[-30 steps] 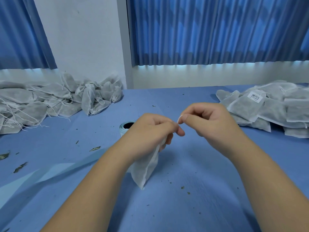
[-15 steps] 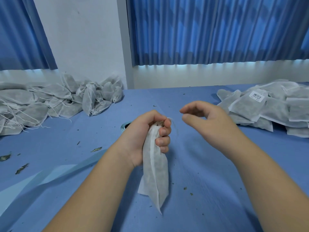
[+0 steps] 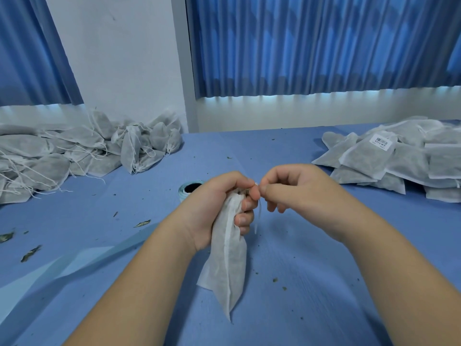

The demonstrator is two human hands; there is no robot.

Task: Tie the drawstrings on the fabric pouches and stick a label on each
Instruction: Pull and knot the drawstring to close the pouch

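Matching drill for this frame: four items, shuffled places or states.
Items:
1 centre pouch
2 drawstring
3 label roll
4 barcode label

Places or states:
A on the right pile
B on the table, behind the left hand
C pinched by the right hand
D gripped in the left hand

Pairs: 1-D, 2-C, 3-B, 4-A

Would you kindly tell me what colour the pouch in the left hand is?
White pouch, gripped by the left hand; seen in the head view.
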